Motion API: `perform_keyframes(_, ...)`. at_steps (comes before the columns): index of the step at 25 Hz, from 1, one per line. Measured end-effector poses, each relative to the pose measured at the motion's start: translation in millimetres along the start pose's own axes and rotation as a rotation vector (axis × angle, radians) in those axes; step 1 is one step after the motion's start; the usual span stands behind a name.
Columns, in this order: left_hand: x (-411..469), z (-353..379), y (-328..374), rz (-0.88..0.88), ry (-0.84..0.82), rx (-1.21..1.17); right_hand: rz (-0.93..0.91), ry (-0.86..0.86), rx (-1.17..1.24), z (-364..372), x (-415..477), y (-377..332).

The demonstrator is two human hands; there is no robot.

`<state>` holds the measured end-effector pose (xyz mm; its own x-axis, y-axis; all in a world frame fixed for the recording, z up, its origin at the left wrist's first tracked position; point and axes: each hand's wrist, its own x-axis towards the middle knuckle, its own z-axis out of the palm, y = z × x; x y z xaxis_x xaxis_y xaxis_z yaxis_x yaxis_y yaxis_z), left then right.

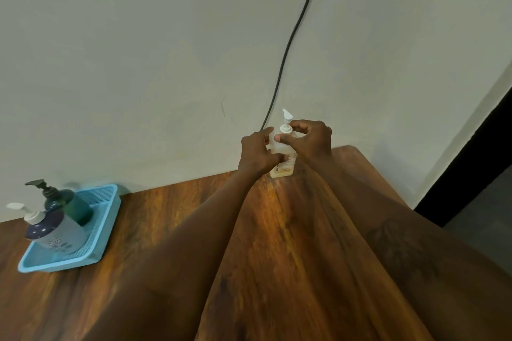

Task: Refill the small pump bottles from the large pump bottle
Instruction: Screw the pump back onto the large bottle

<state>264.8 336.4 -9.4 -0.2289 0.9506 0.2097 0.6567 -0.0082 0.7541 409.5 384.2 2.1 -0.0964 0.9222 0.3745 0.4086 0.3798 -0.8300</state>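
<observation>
A clear pump bottle (283, 167) with a little yellowish liquid at the bottom and a white pump stands on the wooden table by the wall, at the far right. My left hand (256, 151) wraps around its body. My right hand (310, 140) pinches the white pump collar at its neck. At the far left, a dark green pump bottle (70, 203) with a black pump and a navy-and-grey pump bottle (56, 232) with a white pump stand in a light blue tray (106, 225).
The wooden table (166, 230) runs along a pale wall; its right edge drops to a dark floor (476, 202). A black cable (293, 36) hangs down the wall behind the clear bottle.
</observation>
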Motion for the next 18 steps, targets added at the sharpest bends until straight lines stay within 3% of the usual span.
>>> perform_keyframes(6, 25, 27, -38, -0.01, 0.012, 0.018, -0.022, -0.035, -0.056, 27, 21, 36)
perform_keyframes(18, 37, 37, -50, -0.035, 0.03, -0.038, -0.002, -0.063, -0.051, 37, 31, 48)
